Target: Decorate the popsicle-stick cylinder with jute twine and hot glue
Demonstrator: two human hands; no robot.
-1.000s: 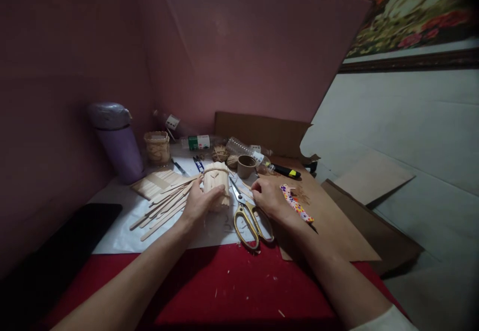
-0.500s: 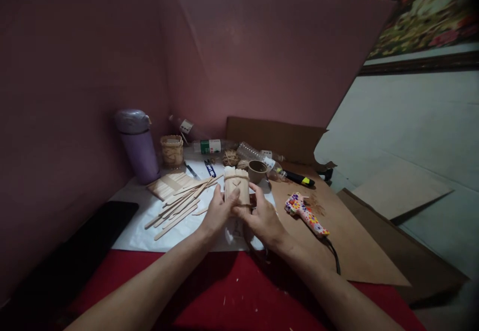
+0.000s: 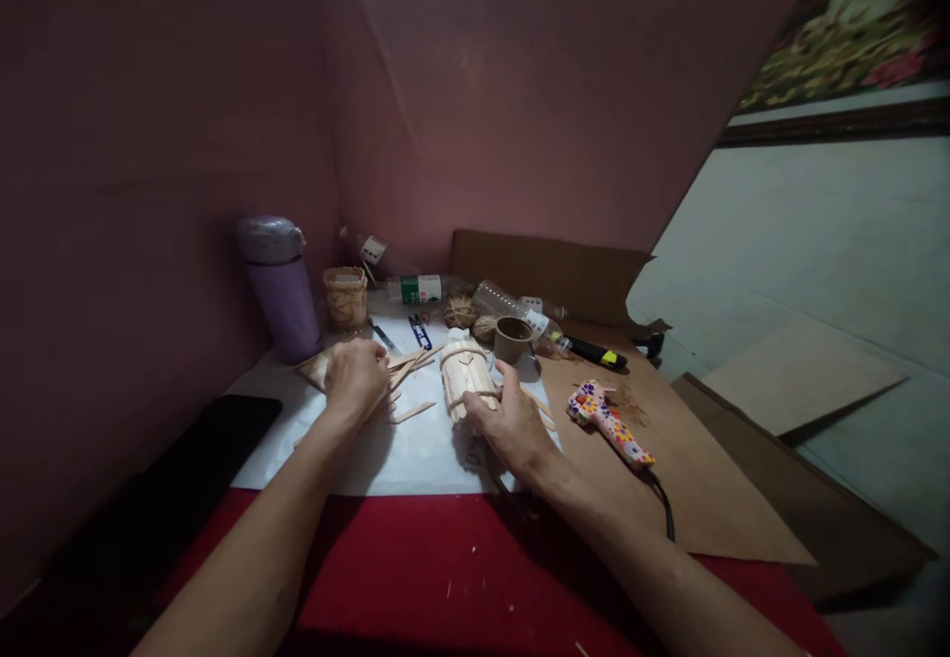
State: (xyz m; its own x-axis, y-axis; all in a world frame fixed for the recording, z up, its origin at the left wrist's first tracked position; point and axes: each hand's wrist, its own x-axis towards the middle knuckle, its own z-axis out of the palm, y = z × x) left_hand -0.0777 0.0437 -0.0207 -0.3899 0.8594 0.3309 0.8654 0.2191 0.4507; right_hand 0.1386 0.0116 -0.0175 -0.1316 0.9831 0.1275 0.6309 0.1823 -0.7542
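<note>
A small holder made of pale craft sticks (image 3: 466, 372) leans on the white sheet, with twine bands around it and a small heart-like mark near its top. My right hand (image 3: 512, 424) is closed around its lower right side. Off to the left, my left hand (image 3: 357, 377) is curled over the loose craft sticks (image 3: 407, 368), whose ends poke out to its right. Its fingertips are hidden under the knuckles. One short stick piece (image 3: 413, 413) lies between the hands.
A purple tumbler (image 3: 282, 291) and a woven-look cup (image 3: 345, 298) stand back left. Behind are plastic bottles (image 3: 421, 289), twine balls (image 3: 461, 312) and a brown cup (image 3: 512, 338). A flower-patterned glue gun (image 3: 610, 424) and utility knife (image 3: 596, 352) lie on cardboard (image 3: 712, 499).
My left hand has left the holder and moved left onto the stick pile. Several long sticks no longer show where they lay. The holder now tilts in my right hand.
</note>
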